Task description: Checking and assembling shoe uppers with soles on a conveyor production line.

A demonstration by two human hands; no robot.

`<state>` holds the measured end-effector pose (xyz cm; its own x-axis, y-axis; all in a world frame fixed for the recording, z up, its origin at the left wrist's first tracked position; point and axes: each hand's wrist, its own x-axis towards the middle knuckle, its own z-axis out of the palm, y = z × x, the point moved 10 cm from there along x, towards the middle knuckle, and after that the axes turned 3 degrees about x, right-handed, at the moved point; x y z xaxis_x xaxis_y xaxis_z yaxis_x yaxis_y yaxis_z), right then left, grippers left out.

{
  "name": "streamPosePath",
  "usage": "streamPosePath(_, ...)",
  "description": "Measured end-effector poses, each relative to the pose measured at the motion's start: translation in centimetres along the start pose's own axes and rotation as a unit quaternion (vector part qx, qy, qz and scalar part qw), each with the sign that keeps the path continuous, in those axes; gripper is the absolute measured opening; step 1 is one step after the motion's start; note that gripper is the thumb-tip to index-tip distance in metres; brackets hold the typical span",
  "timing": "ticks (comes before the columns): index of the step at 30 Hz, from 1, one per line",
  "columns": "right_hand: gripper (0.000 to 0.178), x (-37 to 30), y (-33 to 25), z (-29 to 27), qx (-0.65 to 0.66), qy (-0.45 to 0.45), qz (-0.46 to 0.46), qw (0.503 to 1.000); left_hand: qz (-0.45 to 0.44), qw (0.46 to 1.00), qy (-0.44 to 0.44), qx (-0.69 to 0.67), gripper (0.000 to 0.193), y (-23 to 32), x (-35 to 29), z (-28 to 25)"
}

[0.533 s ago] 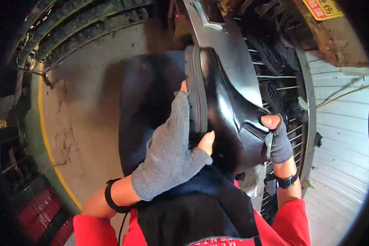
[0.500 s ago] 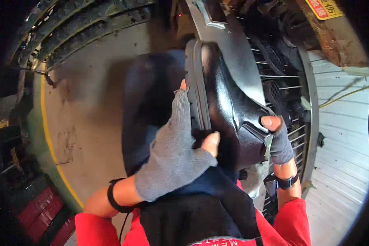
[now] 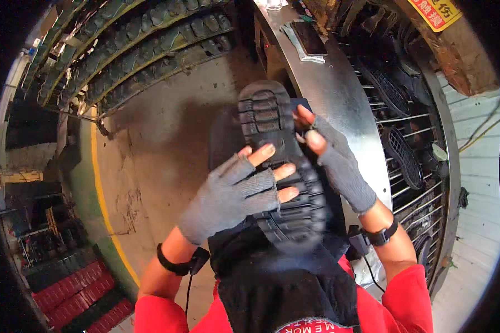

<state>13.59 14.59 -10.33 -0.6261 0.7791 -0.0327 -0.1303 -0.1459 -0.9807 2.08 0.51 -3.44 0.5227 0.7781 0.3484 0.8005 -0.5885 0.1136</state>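
A black boot [image 3: 300, 183] lies over my lap, its ribbed rubber sole turned up and its narrower heel end pointing away from me. My left hand [image 3: 233, 191], in a grey fingerless glove, grips it from the left, with fingers across the sole and the thumb out of sight. At the boot's right side, close to the heel, is my right hand [image 3: 339, 155], gloved the same way. Its fingers are apart and half curled, with nothing seen between them. The boot's upper is hidden underneath, and its toe end is blurred.
A metal counter [image 3: 350, 94] runs along my right, with a dark flat item [image 3: 310, 38] on a cloth at its far end. Beside it a wire rack [image 3: 411, 133] holds several black soles. Tiered shelves [image 3: 144, 47] of dark shoe-like pieces stand at the far left.
The boot has turned from its side to sole up. My left hand has moved from the sole's edge onto its face. My right hand has left the boot's shaft and moved up beside the heel.
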Motion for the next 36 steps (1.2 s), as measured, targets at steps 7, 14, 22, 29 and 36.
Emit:
streamPosePath(7, 0.059, 2.0, -0.7, -1.1, -0.108, 0.000, 0.082, 0.991, -0.401, 0.786, 0.160, -0.442, 0.062, -9.4, -4.4, 3.6)
streamPosePath(14, 0.038, 4.9, -2.0, -0.2, -0.249, -0.015, -0.064, 0.966, -0.367, 0.886, 0.037, -0.280, 0.085, -11.9, 2.0, 4.9)
streamPosePath(22, 0.056, -3.8, -5.6, 4.2, -0.220, -0.315, -0.073, 0.920, -0.134, 0.914, 0.002, -0.383, 0.057, -2.0, -1.1, 0.1)
streamPosePath(29, 0.052, 0.2, 1.9, 0.0, 0.015, -0.036, 0.160, 0.986, -0.384, 0.841, 0.081, -0.372, 0.058, -9.8, 1.0, 4.3)
streamPosePath(36, 0.057, 4.0, 2.9, -0.8, 0.028, 0.010, 0.151, 0.988, -0.446, 0.800, 0.034, -0.400, 0.062, -12.7, 2.0, 6.9)
